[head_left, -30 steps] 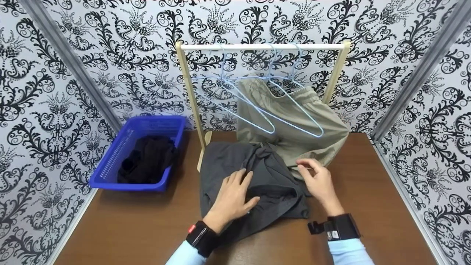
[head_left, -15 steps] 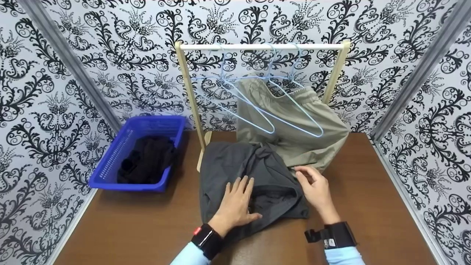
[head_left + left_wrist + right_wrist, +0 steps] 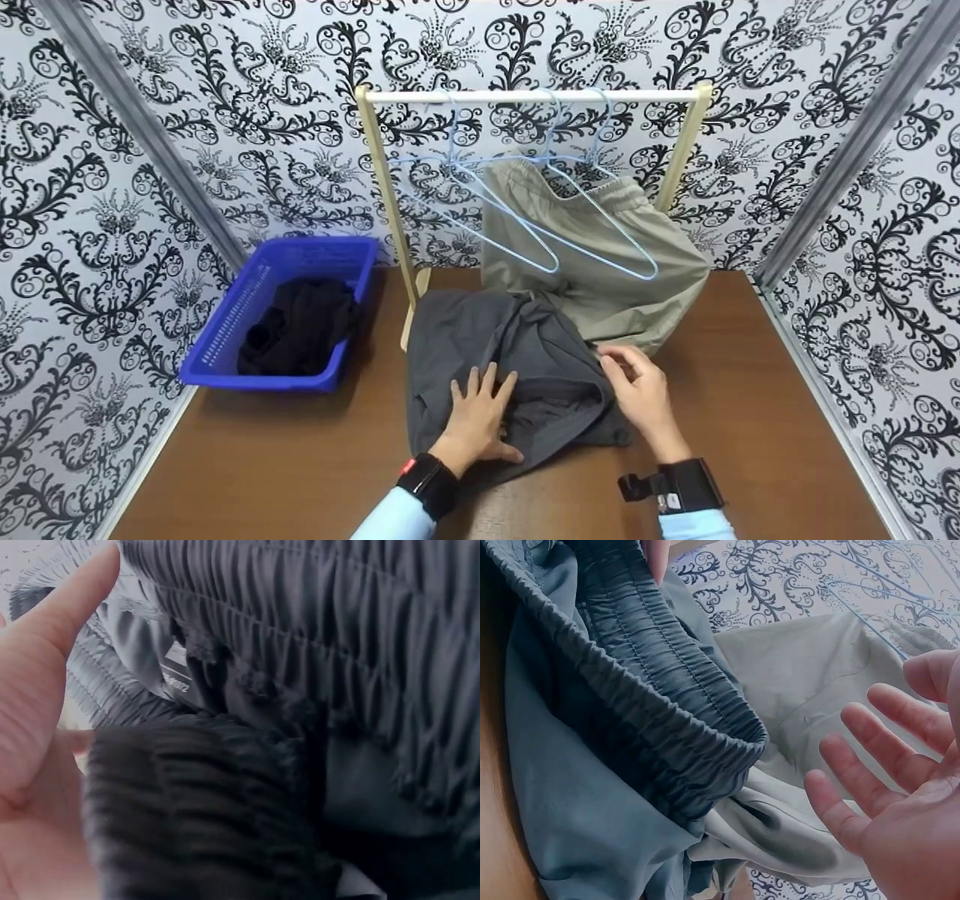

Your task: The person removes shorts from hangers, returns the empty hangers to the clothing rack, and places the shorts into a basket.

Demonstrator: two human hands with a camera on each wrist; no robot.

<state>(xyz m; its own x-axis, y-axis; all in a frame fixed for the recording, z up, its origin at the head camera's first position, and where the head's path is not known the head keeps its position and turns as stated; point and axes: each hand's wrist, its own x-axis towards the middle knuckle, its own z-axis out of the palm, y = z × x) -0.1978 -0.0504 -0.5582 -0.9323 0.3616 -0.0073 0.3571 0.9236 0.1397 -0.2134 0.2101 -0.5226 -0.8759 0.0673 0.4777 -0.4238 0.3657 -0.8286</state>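
Note:
Dark grey elastic-waist shorts [image 3: 465,322] lie crumpled on the table, their waist opening toward the right front. My left hand [image 3: 476,420] rests on them with fingers spread, beside the opening. In the left wrist view the gathered waistband [image 3: 300,615] fills most of the picture, and a printed label [image 3: 176,667] shows inside. At the right edge of the shorts is my right hand [image 3: 637,390]. Its fingers [image 3: 885,757] are loosely bent and hold nothing in the right wrist view, apart from the dark waistband [image 3: 667,690]. Beige shorts [image 3: 600,247] hang behind.
A wooden rack [image 3: 390,195] with a white rail [image 3: 495,97] stands at the back. Light blue hangers [image 3: 517,214] hang from it in front of the beige shorts. To the left, a blue basket [image 3: 196,367] holds dark clothing [image 3: 307,322]. Patterned walls enclose the table [image 3: 750,420].
My left hand has moved down toward me over the dark grey shorts and spread its fingers. My right hand has come slightly lower and left, toward the shorts' right edge.

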